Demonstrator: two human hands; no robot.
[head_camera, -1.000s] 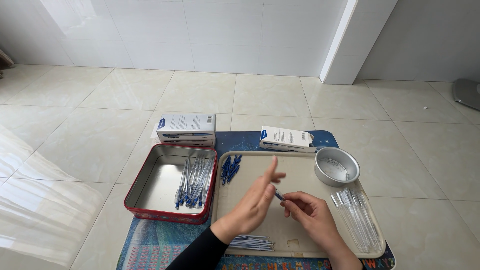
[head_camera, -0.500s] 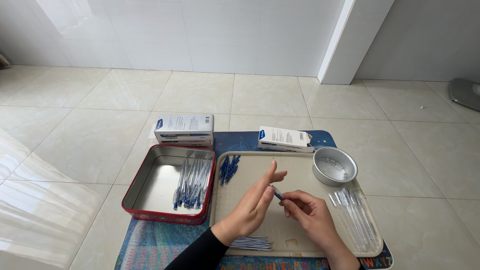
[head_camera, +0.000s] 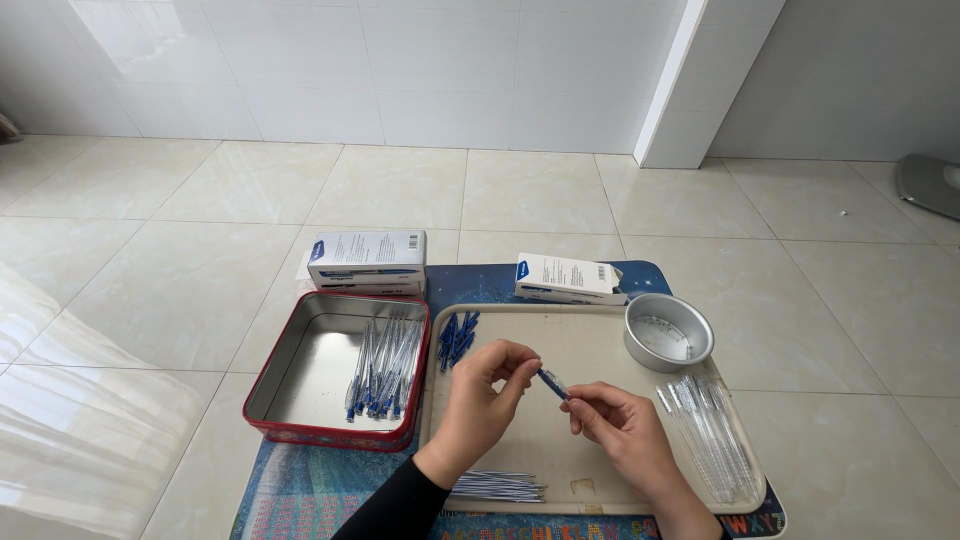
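Note:
Both of my hands hold one thin pen part (head_camera: 553, 384) with a blue end, above the beige tray (head_camera: 590, 340). My left hand (head_camera: 482, 408) pinches its upper blue end with thumb and fingers. My right hand (head_camera: 618, 426) grips the lower end. Small blue caps (head_camera: 456, 338) lie in a pile at the tray's far left corner. Several clear pen barrels (head_camera: 708, 445) lie along the tray's right side. A bundle of thin refills (head_camera: 497, 487) lies at the tray's near edge, under my left wrist.
A red-rimmed metal tin (head_camera: 300, 385) left of the tray holds several assembled blue pens (head_camera: 383, 368). A round metal bowl (head_camera: 667, 332) sits at the tray's far right. Two white-and-blue cardboard boxes (head_camera: 366, 260) (head_camera: 568, 277) lie behind. A patterned blue mat (head_camera: 320, 495) lies on the tiled floor.
My left hand has gone from flat with fingers spread to closed on the pen part's upper end. The right hand has kept its grip and barely moved.

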